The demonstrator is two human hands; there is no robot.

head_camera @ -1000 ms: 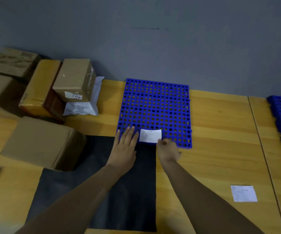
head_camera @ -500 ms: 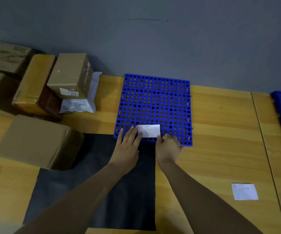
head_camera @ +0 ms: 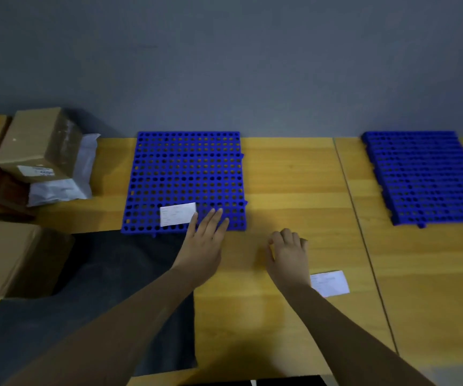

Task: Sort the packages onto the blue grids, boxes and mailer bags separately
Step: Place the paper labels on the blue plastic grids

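1. Left hand: centre of frame. Its fingers are straight and released, tips lying on the near edge of the centre blue grid.
2. White label: flat on that grid's near edge, just left of the left fingertips.
3. Right hand: right of centre, on the bare table, knuckles up, fingers clenched under. Nothing is seen in them.
4. Second white label: flat on the table just right of the right wrist, which partly covers it.
5. Second blue grid: right of frame, well apart from the first.
6. Packages, all left of the centre grid:
   - The small cardboard box sits on the white mailer bag, upper left.
   - The large cardboard box is at lower left, beside the dark mat.
   - More boxes are cut off at the left edge.
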